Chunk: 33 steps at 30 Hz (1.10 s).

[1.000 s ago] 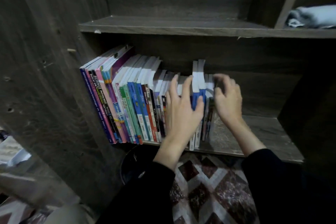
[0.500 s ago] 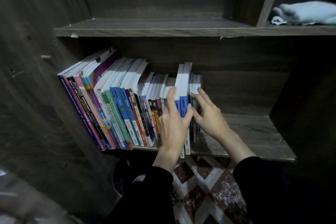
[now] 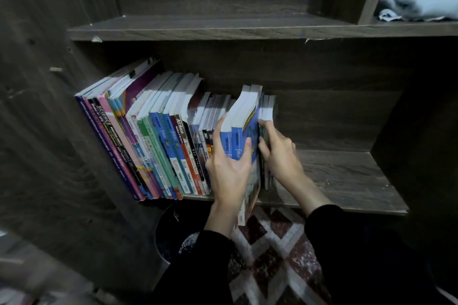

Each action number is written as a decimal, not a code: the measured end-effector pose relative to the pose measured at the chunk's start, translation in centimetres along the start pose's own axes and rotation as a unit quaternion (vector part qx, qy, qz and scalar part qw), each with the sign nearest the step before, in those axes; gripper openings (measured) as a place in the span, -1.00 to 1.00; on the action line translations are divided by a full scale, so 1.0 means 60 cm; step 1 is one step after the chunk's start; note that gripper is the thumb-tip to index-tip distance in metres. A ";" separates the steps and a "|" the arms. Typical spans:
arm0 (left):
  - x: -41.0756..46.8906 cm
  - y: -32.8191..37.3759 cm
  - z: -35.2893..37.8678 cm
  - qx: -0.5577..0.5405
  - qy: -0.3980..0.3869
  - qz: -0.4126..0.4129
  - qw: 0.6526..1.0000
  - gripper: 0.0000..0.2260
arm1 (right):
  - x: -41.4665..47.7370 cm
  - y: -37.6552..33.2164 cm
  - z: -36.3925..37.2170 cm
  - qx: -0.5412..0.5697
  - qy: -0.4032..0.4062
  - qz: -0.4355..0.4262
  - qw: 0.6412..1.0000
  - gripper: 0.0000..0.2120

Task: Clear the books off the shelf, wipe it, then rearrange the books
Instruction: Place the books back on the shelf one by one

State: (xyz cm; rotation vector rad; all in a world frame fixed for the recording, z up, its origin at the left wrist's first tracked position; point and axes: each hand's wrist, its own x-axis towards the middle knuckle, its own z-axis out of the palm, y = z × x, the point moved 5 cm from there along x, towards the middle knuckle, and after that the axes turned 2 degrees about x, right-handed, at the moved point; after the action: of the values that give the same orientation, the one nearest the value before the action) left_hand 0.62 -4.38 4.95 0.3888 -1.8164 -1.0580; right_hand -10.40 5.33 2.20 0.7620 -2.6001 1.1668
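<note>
Gripping two blue books (image 3: pixel 241 116) at their spines, a person's left hand (image 3: pixel 229 171) wraps them with the thumb on the right-hand cover and the fingers curled round the left side; the pair sits tilted and forward of the row, its lower end jutting past the front edge of the shelf (image 3: pixel 347 176). Just beside it, the right hand (image 3: pixel 280 156) has its fingers curled round a few thin books (image 3: pixel 269 109) at the right end of the row, which stand upright on the shelf. To the left, the other books (image 3: pixel 153 136) lean against the side wall of the dark wooden bookcase, spines out in purple, pink, green, blue and red. Right of the hands the shelf board is bare wood. A pale blue cloth (image 3: pixel 421 3) lies bunched in the upper right compartment, above the upper shelf (image 3: pixel 223 30). Below, both black sleeves cross a red-and-white patterned floor (image 3: pixel 280 267), with a dark round bin (image 3: pixel 171 235) under the bookcase
</note>
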 end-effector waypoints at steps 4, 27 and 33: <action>0.009 0.016 -0.032 -0.002 -0.032 0.004 0.999 -0.36 | -0.002 -0.005 -0.001 0.008 0.007 0.000 1.000 -0.62; 0.072 0.076 -0.277 0.059 0.090 0.166 0.980 -0.54 | 0.010 -0.058 0.040 -0.085 0.024 0.062 0.994 -0.62; 0.073 0.063 -0.339 0.093 0.098 0.150 0.979 -0.55 | 0.022 -0.203 0.051 0.023 0.157 -0.121 0.980 -0.62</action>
State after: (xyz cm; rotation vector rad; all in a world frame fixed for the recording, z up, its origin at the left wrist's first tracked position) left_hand 16.59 -15.09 13.78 0.3072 -1.7346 -0.6227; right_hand -4.99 -4.26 8.44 0.8040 -2.1643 1.1704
